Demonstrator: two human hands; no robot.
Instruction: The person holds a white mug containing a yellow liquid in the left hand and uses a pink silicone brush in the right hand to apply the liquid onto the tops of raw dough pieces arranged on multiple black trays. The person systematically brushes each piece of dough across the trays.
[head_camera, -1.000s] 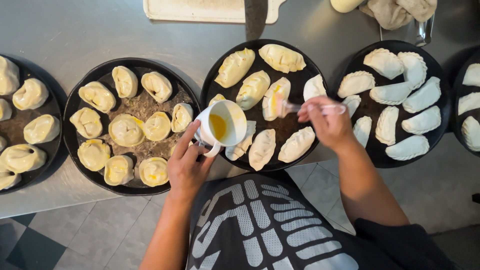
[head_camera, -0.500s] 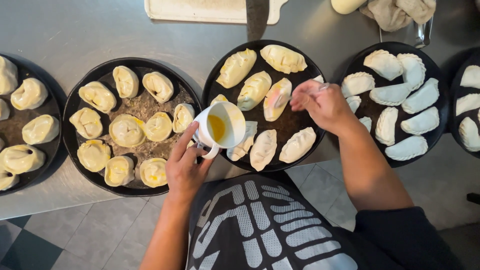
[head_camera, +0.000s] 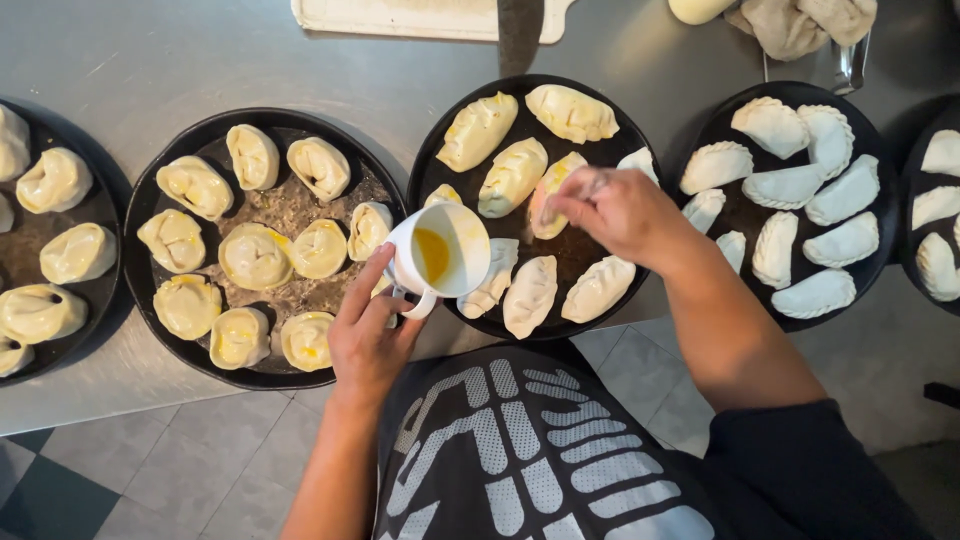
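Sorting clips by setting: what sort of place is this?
Probably a kitchen or small bakery: round dark trays of raw filled pastries line a steel counter, and the left hand holds a white cup of yellow wash.

Steel counter (head_camera: 250, 60), dull grey, evenly lit with soft reflections. Below its near edge, floor (head_camera: 180, 470) of grey square tiles, darker at left corner.
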